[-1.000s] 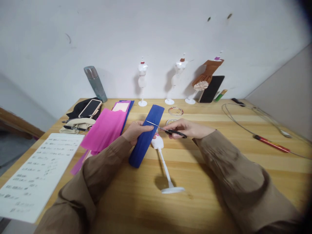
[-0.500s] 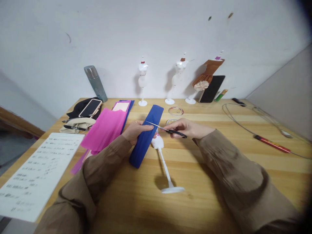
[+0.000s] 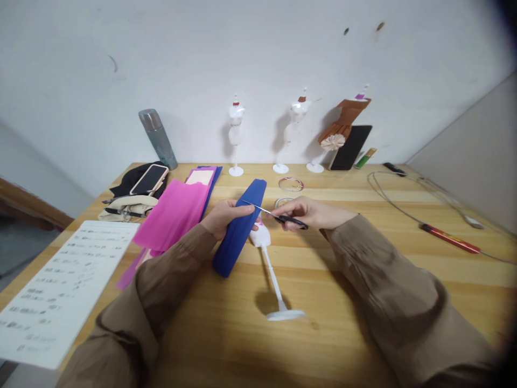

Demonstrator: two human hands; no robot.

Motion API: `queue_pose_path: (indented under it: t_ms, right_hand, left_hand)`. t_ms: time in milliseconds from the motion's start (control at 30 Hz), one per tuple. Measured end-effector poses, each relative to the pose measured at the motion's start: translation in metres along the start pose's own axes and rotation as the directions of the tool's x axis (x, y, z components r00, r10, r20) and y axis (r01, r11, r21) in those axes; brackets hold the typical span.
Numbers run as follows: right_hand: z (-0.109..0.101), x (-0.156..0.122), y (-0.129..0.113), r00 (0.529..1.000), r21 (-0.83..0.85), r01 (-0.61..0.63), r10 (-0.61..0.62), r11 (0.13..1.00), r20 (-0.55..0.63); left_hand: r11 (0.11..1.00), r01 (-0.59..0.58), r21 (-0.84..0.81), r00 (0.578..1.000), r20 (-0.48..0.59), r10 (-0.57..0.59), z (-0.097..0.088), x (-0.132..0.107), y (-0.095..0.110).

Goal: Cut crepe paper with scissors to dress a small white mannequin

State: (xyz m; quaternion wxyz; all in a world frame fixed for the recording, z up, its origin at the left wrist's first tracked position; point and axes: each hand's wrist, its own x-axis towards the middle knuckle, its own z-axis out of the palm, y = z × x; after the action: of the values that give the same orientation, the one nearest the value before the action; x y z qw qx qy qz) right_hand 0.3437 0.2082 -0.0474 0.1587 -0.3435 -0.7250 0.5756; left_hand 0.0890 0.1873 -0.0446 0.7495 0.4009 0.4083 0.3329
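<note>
My left hand (image 3: 224, 216) is closed round a long strip of blue crepe paper (image 3: 238, 229), holding it near its middle above the wooden table (image 3: 363, 280). My right hand (image 3: 313, 211) grips small black-handled scissors (image 3: 278, 215); their blades point left and meet the right edge of the blue paper. Just below the scissors a small white mannequin stand (image 3: 270, 269) lies on its side, its round base toward me.
Pink crepe paper (image 3: 173, 215) and a printed sheet (image 3: 56, 285) lie at the left, with a phone (image 3: 148, 179) on dark cloth and a grey flask (image 3: 157, 137). Mannequin stands (image 3: 236, 134), a tape roll (image 3: 291, 184), a dark tablet (image 3: 350, 146), a cable (image 3: 404, 207) and a red pen (image 3: 450, 238) are farther back and right.
The blue paper has tilted slightly, its far end now narrower and a little lower. Both hands and the scissors stay almost in place.
</note>
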Motion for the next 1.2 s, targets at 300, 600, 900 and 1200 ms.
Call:
queue_pose_path:
  t_ms: [300,600,900,1200]
  right_hand:
    - [-0.0038,-0.0007,0.0052,0.995,0.028,0.063,-0.065,0.998,0.077]
    - [0.0041,0.0052,0.0038,0.986,0.047,0.146,-0.149,0.988,0.08]
    - [0.0017,0.0061,0.0062,0.986,-0.01,0.148,-0.147,0.989,0.072]
    - [0.0015,0.0055,0.0089,0.996,-0.023,0.086,-0.085,0.996,0.029]
  left_hand:
    - [0.997,-0.031,0.067,0.999,0.041,0.028,-0.0041,0.0008,-0.0015]
    - [0.997,-0.037,0.061,0.997,0.069,0.033,0.0015,-0.0008,-0.0061]
    - [0.998,-0.037,0.052,0.999,0.035,0.035,0.0029,-0.0008,-0.0061]
    - [0.999,-0.047,0.017,0.998,0.047,0.046,0.0033,0.0001,-0.0041]
